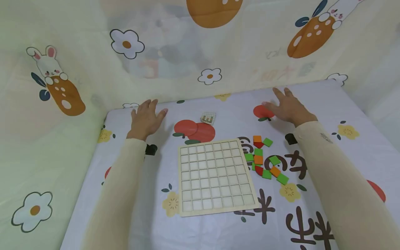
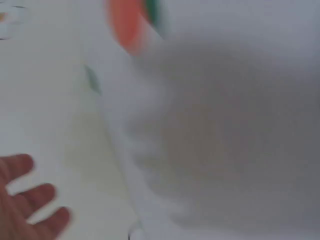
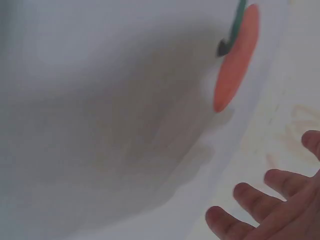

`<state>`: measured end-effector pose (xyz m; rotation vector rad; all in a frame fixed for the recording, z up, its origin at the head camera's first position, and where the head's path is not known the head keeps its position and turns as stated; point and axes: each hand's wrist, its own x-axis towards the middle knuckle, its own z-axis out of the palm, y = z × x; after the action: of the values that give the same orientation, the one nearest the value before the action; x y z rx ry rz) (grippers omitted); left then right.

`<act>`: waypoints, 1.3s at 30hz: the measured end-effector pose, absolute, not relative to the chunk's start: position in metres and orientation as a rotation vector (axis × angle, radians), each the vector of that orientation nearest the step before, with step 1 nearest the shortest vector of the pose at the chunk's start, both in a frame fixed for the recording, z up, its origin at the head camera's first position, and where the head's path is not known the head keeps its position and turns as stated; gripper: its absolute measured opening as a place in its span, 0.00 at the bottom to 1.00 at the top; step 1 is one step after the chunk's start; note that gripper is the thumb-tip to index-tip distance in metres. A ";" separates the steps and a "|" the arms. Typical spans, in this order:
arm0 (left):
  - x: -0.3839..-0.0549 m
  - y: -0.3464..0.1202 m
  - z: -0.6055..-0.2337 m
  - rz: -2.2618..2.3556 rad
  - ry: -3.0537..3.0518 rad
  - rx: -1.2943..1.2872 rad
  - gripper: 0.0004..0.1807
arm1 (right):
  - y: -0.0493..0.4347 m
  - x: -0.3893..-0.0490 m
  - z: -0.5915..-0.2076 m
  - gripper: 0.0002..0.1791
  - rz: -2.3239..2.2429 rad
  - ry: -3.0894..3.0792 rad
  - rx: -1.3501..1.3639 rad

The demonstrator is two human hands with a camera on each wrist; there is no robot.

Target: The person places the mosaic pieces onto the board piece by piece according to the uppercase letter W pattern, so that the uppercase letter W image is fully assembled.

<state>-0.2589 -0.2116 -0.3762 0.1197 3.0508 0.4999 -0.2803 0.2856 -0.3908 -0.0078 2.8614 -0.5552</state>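
In the head view my left hand point(image 1: 145, 119) is held over the far left of the table with fingers spread, holding nothing. My right hand point(image 1: 289, 108) is likewise spread over the far right, near a printed red fruit. Both wrist views show loose, slightly bent fingers and shadows on the cloth. Between my arms lies a pale square board point(image 1: 215, 177) divided into a grid of shallow cells. To its right are scattered several small flat pieces: green squares point(image 1: 282, 178), orange squares point(image 1: 258, 159) and red rounded pieces point(image 1: 259, 170). Neither hand touches them.
A small card or packet with a grid pattern point(image 1: 208, 118) lies beyond the board. The white tablecloth point(image 1: 162, 229) carries printed fruit, flowers and dark characters. A pale curtain point(image 1: 175, 83) with rabbits and flowers hangs along the far edge and the left side.
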 end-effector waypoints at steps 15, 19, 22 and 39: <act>-0.164 -0.209 -0.376 1.065 2.618 -0.060 0.34 | 0.249 -0.243 -0.375 0.33 -0.759 2.661 -0.267; -0.141 -0.203 -0.385 1.012 2.594 -0.088 0.31 | 0.246 -0.231 -0.381 0.28 -0.711 2.622 -0.267; -0.129 -0.195 -0.393 0.985 2.588 -0.090 0.28 | 0.250 -0.222 -0.386 0.27 -0.664 2.623 -0.256; -0.109 -0.159 -0.413 1.010 2.535 -0.044 0.25 | 0.263 -0.195 -0.403 0.25 -0.647 2.697 -0.173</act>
<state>-0.1091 -0.1588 -0.4134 -0.0442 2.5350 1.0103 -0.1953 0.2631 -0.4026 -0.1730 2.6968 -0.6469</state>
